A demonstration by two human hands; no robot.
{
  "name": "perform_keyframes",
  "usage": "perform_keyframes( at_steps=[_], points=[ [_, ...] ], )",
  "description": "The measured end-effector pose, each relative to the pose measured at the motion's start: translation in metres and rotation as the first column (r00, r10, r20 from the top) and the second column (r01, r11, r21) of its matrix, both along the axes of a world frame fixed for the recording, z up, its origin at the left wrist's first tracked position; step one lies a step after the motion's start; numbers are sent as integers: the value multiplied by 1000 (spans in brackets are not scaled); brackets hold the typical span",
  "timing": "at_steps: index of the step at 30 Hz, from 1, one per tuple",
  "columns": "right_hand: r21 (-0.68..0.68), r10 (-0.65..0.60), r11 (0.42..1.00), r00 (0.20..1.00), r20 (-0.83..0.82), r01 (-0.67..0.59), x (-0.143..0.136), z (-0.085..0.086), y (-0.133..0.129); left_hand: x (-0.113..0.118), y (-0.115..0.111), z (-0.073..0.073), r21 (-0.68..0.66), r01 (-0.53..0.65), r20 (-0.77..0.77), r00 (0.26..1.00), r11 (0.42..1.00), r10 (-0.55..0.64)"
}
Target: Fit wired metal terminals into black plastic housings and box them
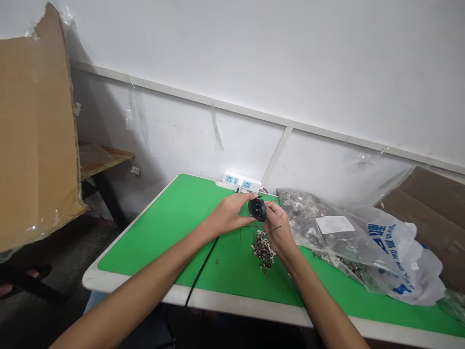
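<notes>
Above the green tabletop (pixel 156 228), a small round black plastic part (pixel 257 210) with some detail in its face is held up between both hands. My left hand (pixel 229 213) grips its left side, thumb below and fingers above. At its right side, the closed fingers of my right hand (pixel 279 227) touch the part. Thin dark and red wires stick out around the fingers; I cannot make out exactly what they join. Just below my right hand lies a loose pile of small metal pieces (pixel 263 249).
A white power strip (pixel 241 182) sits at the table's back edge. Clear plastic bags of small metal parts (pixel 308 213) and a printed white bag (pixel 407 261) lie right. A black cable (pixel 201 271) crosses the front edge. Cardboard (pixel 36 135) stands left; a foot (pixel 32 274) shows below.
</notes>
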State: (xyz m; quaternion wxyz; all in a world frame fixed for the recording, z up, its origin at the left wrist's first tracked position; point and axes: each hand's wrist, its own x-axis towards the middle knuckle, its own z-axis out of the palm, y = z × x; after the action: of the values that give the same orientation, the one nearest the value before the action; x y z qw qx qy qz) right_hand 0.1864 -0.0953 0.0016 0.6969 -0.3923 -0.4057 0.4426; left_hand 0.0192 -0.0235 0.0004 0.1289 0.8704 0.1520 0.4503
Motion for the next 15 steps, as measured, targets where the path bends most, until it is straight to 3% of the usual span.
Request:
perform_keyframes(
  at_steps=[4, 10, 13, 15],
  points=[
    [-8, 23, 1000, 1000, 18, -23, 2, -1, 0, -5, 4, 0, 33, 39, -30, 999, 999, -38],
    [4, 39, 999, 981, 191, -40, 12, 2, 3, -2, 6, -7, 43, 14, -20, 1000, 999, -13],
    [76, -43, 997, 949, 312, 20, 13, 5, 0, 2, 2, -10, -27, -2, 26, 1000, 1000, 3],
    [196, -181, 974, 901, 395, 110, 11, 6, -3, 5, -1, -12, -93, 9, 81, 997, 996, -2]
  ],
)
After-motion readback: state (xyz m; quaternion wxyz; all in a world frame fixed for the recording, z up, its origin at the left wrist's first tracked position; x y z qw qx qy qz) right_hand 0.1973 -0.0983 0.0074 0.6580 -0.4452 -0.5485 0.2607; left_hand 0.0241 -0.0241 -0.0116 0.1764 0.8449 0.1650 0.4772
